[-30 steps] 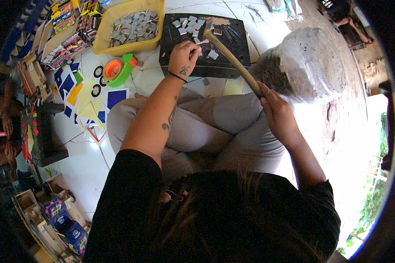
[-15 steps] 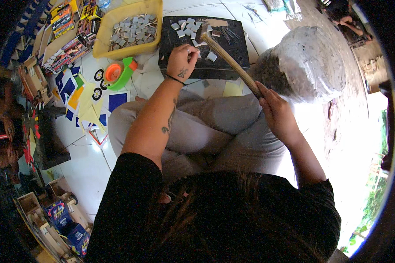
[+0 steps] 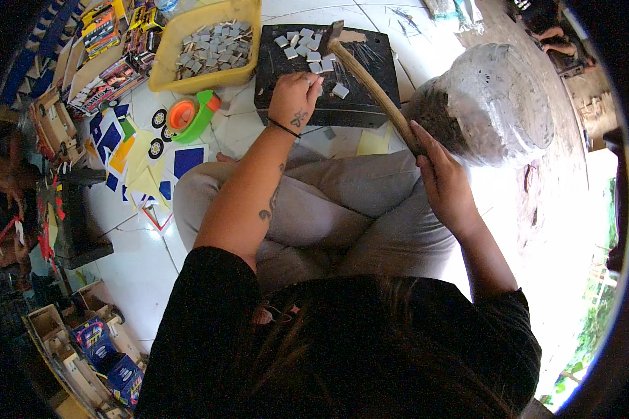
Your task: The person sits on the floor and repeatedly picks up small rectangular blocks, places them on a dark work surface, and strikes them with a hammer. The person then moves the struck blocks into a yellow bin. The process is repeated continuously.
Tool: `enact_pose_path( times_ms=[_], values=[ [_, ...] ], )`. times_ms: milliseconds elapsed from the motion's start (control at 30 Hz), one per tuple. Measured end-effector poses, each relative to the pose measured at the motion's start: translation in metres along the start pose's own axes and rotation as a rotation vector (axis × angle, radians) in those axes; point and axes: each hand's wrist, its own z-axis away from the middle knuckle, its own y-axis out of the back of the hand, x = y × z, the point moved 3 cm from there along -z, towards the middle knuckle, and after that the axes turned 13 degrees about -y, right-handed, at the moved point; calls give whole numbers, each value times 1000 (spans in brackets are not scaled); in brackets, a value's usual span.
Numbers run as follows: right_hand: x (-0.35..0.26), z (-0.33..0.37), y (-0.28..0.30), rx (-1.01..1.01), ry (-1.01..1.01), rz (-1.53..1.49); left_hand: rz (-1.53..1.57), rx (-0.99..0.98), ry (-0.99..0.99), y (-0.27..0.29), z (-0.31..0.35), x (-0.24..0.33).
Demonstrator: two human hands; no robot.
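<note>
At left, a spread of blue, yellow and white paper sheets [image 3: 145, 174], overlapping too much to count; beside it, three toy wheels [image 3: 156, 149], then one green-and-orange tape dispenser [image 3: 207, 114]. Above these, one yellow plastic tub [image 3: 206, 83], heaped with small grey-topped square pieces [image 3: 215, 47], beyond counting. Next, the left hand [image 3: 292, 98], at the front left part of one black block [image 3: 328, 114], fingers bunched; cannot tell whether clamped on anything. On the block top, about a dozen loose grey squares [image 3: 315, 68]. Then one wooden-handled hammer [image 3: 372, 84], head over the block near the squares, cannot tell whether touching; long axis slanting, head pointing away and left, butt near and right. Just right of the head, thin nails [image 3: 370, 56], too fine to count. Next, the right hand [image 3: 444, 178], clamped around the lower handle. Farther right, one bulky plastic-wrapped bundle [image 3: 500, 105].
</note>
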Motion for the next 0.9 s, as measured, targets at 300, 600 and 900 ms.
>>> enact_pose_path(
  times_ms=[300, 600, 900],
  values=[
    [-4, 11, -2, -85, -29, 94, -74, 87, -118, -4, 10, 1],
    [-2, 14, 0, -40, 2, 35, -151, 36, -115, -6, 12, 3],
    [5, 17, -4, -29, 9, -12, -175, 43, -108, -8, 14, 4]
  ],
)
